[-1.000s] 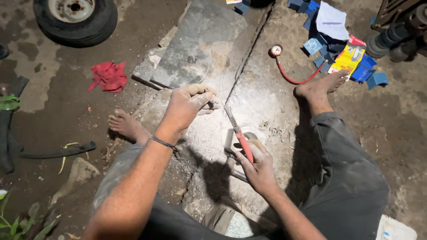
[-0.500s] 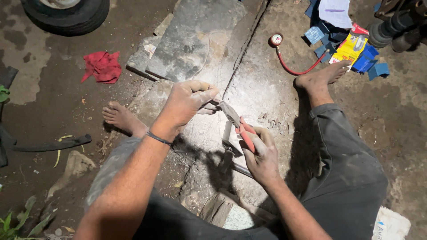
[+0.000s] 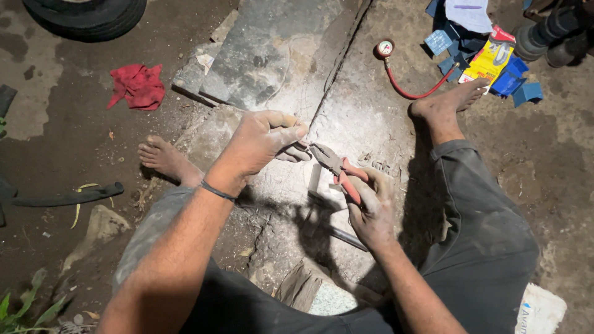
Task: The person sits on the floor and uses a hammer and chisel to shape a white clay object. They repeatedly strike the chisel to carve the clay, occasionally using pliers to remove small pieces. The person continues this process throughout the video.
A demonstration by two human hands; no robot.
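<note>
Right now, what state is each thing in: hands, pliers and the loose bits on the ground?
Left hand: fingers pinched on something small, too small to tell.
Right hand: closed round the pliers' handles.
Pliers: held, nose pointing at the left fingertips.
Rag: crumpled on the ground.
Gauge: lying loose, hose curled.
Tyre: lying flat.

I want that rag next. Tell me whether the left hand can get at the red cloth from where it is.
Probably yes. The left hand is up at the pliers, and the red cloth lies on open ground beyond the left foot, nothing between them, though it looks a stretch.
</note>
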